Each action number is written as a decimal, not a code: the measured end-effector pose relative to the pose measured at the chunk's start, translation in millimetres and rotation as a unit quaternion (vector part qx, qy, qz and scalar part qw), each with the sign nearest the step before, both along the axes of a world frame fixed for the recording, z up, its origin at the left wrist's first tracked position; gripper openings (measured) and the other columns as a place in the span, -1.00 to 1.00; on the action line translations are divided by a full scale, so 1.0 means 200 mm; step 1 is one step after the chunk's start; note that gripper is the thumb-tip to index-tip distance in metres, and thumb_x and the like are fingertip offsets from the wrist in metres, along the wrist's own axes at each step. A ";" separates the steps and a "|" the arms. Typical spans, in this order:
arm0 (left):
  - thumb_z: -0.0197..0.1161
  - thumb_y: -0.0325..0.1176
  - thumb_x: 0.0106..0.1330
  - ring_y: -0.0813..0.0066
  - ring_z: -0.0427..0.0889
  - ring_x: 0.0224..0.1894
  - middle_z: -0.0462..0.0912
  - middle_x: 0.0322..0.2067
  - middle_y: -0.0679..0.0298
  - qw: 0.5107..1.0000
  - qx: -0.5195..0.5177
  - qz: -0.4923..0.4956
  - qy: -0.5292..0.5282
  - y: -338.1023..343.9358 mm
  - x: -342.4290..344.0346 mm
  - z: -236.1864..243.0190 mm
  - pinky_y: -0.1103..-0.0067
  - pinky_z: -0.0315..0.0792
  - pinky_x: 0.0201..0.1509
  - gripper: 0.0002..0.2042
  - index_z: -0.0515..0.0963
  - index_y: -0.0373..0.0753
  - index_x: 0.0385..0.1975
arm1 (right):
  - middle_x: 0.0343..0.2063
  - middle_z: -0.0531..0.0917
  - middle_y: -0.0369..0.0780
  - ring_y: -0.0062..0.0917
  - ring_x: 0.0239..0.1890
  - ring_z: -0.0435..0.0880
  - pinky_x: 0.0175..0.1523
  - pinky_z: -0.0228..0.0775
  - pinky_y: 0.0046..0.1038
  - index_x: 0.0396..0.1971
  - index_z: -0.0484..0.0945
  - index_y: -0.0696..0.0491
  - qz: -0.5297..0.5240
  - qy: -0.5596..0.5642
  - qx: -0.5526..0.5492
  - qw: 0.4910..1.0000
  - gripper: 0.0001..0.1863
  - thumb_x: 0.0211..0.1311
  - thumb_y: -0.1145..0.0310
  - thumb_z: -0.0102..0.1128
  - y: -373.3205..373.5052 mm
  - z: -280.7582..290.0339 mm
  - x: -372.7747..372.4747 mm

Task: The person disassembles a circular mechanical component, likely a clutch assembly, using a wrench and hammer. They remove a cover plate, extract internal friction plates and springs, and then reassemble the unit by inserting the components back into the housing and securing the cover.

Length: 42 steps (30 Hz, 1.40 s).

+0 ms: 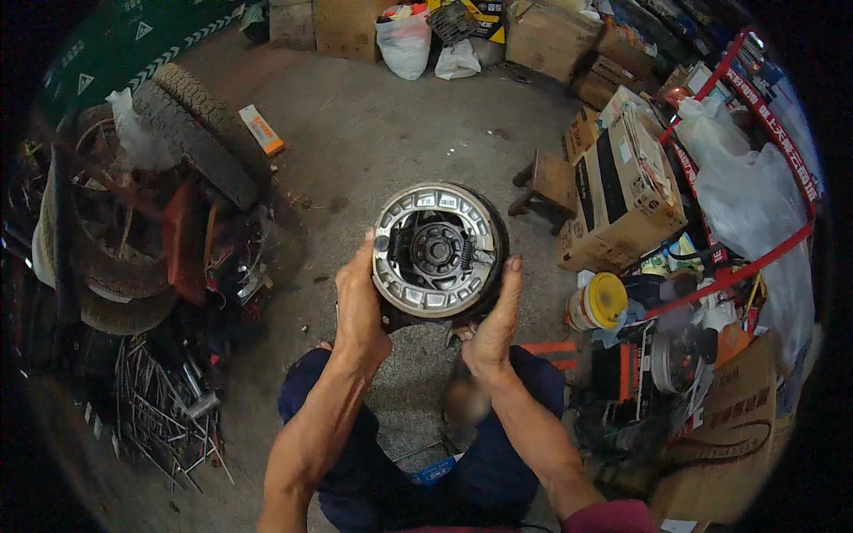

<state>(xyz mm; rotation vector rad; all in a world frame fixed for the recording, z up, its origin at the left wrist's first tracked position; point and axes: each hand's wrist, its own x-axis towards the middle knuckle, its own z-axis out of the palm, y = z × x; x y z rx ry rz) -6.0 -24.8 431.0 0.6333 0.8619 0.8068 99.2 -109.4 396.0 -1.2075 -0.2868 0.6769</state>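
A round metal drum brake assembly (398,291) is held up between both hands over the gap between my knees. Its open face is turned up toward me, showing curved silver brake shoes, two coil springs and a dark hub with a ring of holes in the middle. My left hand (359,305) grips the left rim, thumb near the top edge. On the lower right, my right hand (495,329) clasps the other side, with the thumb pointing up along the rim. The fingers under the assembly are mostly hidden.
Worn tyres (200,133) and a heap of thin metal rods (169,404) lie on the left. To the right stand a small wooden stool (546,182), a large cardboard box (622,191) and a yellow-lidded tub (604,300). An orange-and-white carton (260,131) rests on the floor.
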 end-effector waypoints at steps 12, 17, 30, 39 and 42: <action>0.04 -0.02 0.45 0.58 0.61 -0.28 0.69 -0.28 0.30 0.999 0.043 0.016 0.004 -0.01 0.00 0.00 0.59 0.48 -0.14 -0.57 0.64 -0.29 -0.14 | -0.62 0.51 -0.47 -0.78 -0.78 0.26 -0.74 -0.05 -0.67 -0.27 0.54 -0.07 -0.056 -0.005 0.014 0.998 -0.35 0.30 -0.39 -0.20 0.03 -0.03 -0.03; 0.01 -0.06 0.45 0.55 0.64 -0.23 0.70 -0.22 0.30 1.000 0.009 -0.017 0.006 0.04 -0.04 -0.01 0.56 0.49 -0.10 -0.60 0.61 -0.26 -0.08 | -0.59 0.51 -0.45 -0.79 -0.79 0.25 -0.74 -0.07 -0.68 -0.25 0.52 -0.05 0.199 -0.016 -0.064 0.978 -0.38 0.35 -0.35 -0.21 -0.12 0.05 0.17; 0.04 0.01 0.45 0.51 0.61 -0.22 0.69 -0.22 0.23 0.999 0.027 -0.026 0.027 0.01 -0.06 -0.03 0.54 0.47 -0.12 -0.55 0.63 -0.31 -0.11 | -0.72 0.41 -0.48 -0.78 -0.83 0.14 -0.73 -0.09 -0.63 -0.38 0.51 -0.11 0.138 0.023 -0.059 0.988 -0.43 0.42 -0.28 -0.27 -0.10 0.07 0.09; 0.08 0.08 0.38 0.45 0.64 -0.14 0.67 -0.14 0.17 0.999 0.013 -0.034 -0.017 0.00 -0.13 0.04 0.51 0.52 -0.01 -0.47 0.55 -0.34 -0.01 | -0.78 0.32 -0.44 -0.77 -0.87 0.08 -0.77 -0.11 -0.68 -0.38 0.48 -0.05 0.178 0.069 -0.077 0.979 -0.39 0.38 -0.32 -0.23 -0.08 0.04 0.06; 0.19 0.00 0.31 0.44 0.67 -0.29 0.69 -0.25 0.15 0.998 0.038 -0.051 -0.018 0.02 -0.16 -0.04 0.57 0.54 -0.13 -0.50 0.57 -0.38 -0.04 | -0.79 0.31 -0.44 -0.78 -0.87 0.08 -0.78 -0.09 -0.67 -0.39 0.48 -0.06 0.186 0.061 -0.076 0.978 -0.39 0.38 -0.33 -0.23 -0.09 0.01 0.05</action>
